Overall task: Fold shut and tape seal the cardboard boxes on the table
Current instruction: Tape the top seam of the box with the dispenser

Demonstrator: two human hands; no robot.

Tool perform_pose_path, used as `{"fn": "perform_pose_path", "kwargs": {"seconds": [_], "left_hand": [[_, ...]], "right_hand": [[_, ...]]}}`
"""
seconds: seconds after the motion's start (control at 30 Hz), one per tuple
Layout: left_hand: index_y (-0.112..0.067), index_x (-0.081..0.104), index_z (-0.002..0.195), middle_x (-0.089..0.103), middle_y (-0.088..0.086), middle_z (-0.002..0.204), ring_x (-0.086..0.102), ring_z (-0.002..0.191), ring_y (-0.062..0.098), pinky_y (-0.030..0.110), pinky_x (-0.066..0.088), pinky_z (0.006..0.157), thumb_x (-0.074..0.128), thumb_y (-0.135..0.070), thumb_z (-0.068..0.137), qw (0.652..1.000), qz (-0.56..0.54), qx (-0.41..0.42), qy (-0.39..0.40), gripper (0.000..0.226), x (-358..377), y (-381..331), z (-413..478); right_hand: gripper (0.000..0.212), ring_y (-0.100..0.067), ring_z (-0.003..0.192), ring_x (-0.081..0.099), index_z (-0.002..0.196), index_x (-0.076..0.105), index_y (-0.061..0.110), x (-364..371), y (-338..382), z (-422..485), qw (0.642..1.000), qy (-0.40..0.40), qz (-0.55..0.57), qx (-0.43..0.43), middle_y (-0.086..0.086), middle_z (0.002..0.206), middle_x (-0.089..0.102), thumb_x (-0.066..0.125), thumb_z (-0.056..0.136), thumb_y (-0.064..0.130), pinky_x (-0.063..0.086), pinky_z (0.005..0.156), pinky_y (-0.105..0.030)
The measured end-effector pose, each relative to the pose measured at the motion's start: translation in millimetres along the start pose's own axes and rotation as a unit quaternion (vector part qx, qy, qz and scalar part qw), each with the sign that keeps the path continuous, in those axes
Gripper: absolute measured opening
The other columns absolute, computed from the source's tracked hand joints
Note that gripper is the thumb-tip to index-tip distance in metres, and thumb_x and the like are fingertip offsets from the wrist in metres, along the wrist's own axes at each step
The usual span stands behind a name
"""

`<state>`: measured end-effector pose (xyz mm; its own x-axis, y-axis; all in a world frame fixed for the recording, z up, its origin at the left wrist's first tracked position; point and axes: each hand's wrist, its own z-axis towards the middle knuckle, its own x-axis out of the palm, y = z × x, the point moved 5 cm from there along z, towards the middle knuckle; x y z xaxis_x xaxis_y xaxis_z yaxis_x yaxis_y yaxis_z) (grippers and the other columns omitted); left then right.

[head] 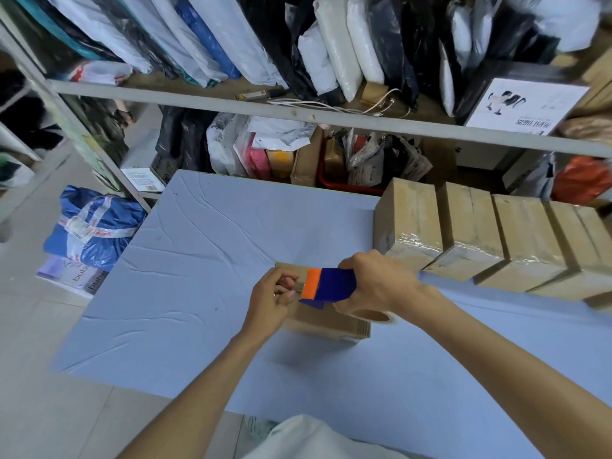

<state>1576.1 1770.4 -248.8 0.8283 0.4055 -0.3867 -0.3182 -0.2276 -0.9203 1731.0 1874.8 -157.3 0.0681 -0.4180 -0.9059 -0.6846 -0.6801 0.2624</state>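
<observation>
While the right hand [377,281] wraps its fingers round the blue and orange tape dispenser [331,286], the left hand [270,301] meets it from the left. Its thumb and curled fingers pinch a pale strip at the dispenser's orange front edge, which looks like the tape end [294,287]. A roll of clear tape [376,317] sits on the dispenser just below the right hand. Both hands are over a small cardboard box [328,326], which lies near the middle of the table [198,260] on a wrinkled pale blue cover. The hands hide most of its top, so whether its flaps are shut cannot be told. At the far right of the table a row of boxes [470,233] stands side by side, bound in glossy tape. Behind the table a metal shelf rack [298,112] holds bagged goods, and a blue bag [96,230] sits on the floor to the left
</observation>
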Motion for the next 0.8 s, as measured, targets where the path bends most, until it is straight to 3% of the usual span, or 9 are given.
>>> {"fn": "perform_pose_path", "kwargs": {"seconds": [0.37,0.57,0.67,0.73,0.8], "left_hand": [[-0.017,0.065,0.096,0.062,-0.001,0.093,0.059,0.081,0.008,0.016,0.048,0.077,0.056,0.011,0.079,0.999,0.036,0.010,0.004,0.034,2,-2,0],[-0.020,0.073,0.099,0.055,-0.010,0.101,0.053,0.098,0.007,0.009,0.041,0.087,0.046,0.012,0.086,0.989,0.132,0.061,0.024,0.044,13,-7,-3],[-0.022,0.071,0.100,0.054,-0.013,0.102,0.045,0.099,0.006,0.004,0.036,0.085,0.052,0.004,0.087,0.979,0.188,0.075,0.017,0.035,20,-12,-5],[-0.022,0.070,0.100,0.053,-0.014,0.102,0.049,0.099,0.005,0.008,0.039,0.086,0.061,-0.008,0.087,0.977,0.193,0.084,0.032,0.021,30,-18,-4],[-0.019,0.070,0.101,0.052,-0.012,0.100,0.054,0.099,0.010,0.023,0.047,0.088,0.065,-0.011,0.087,0.979,0.175,0.094,0.053,0.017,44,-24,-2]], "right_hand": [[0.066,-0.016,0.109,0.059,0.128,0.051,0.027,-3,-61,-42,0.999,0.023,-0.012,0.021,0.008,0.119,0.064,0.079,0.071,0.046,0.055,0.079,-0.025],[0.062,-0.016,0.098,0.061,0.119,0.056,0.026,3,-53,-30,0.998,0.013,-0.061,0.021,0.004,0.109,0.067,0.077,0.065,0.049,0.056,0.075,-0.029],[0.064,-0.018,0.098,0.061,0.119,0.057,0.025,0,-46,-22,0.997,0.005,-0.077,0.012,0.003,0.107,0.067,0.076,0.065,0.054,0.056,0.075,-0.031],[0.064,-0.018,0.099,0.061,0.119,0.057,0.026,0,-46,-20,0.997,0.003,-0.073,0.006,0.004,0.108,0.067,0.075,0.065,0.056,0.057,0.076,-0.032],[0.066,-0.017,0.100,0.061,0.121,0.057,0.027,2,-48,-21,0.998,0.002,-0.067,0.002,0.006,0.110,0.068,0.074,0.065,0.058,0.056,0.078,-0.031]]}}
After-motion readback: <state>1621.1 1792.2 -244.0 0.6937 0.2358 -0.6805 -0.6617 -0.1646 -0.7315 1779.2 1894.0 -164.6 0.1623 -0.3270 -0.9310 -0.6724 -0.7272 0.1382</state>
